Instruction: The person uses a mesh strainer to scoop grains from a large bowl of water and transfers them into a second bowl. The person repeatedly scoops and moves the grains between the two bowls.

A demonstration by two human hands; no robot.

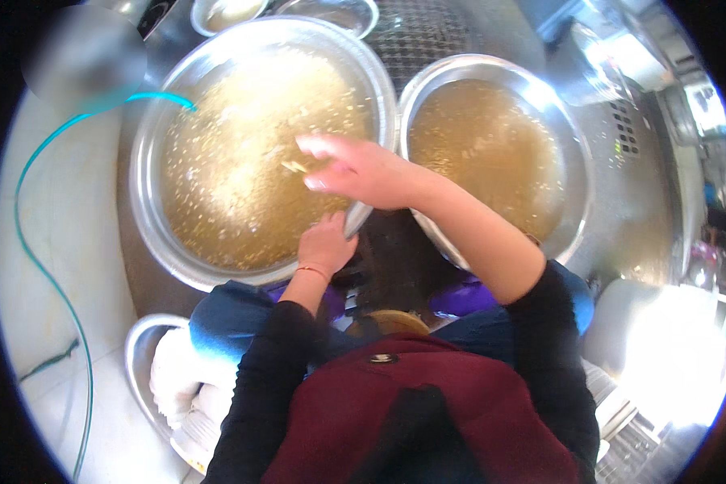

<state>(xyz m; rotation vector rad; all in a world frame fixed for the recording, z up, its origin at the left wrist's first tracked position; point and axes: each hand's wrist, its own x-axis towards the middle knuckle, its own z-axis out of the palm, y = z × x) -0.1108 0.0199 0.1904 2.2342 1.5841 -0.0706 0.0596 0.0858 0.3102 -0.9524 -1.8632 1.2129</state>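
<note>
A large metal basin [151, 199] holds yellowish water with many small pale pieces, perhaps grains or beans, in it. My left hand [327, 243] grips the basin's near right rim. Over the water near that rim is my right hand [351, 169], slightly blurred, its thumb and fingers apart; a few pale yellow bits show beside the fingertips, and I cannot tell whether they are held. To the right stands a second, smaller metal basin [575, 212] with brownish water and similar small pieces. The end of a turquoise hose [163, 97] reaches over the large basin's far left rim.
Two smaller metal bowls [230, 15] stand beyond the large basin. A dark grated mat or drain [420, 36] lies between them and the right basin. At lower left, a metal bowl [134, 357] holds a white bundle. A pale tiled wall [60, 218] bounds the left side.
</note>
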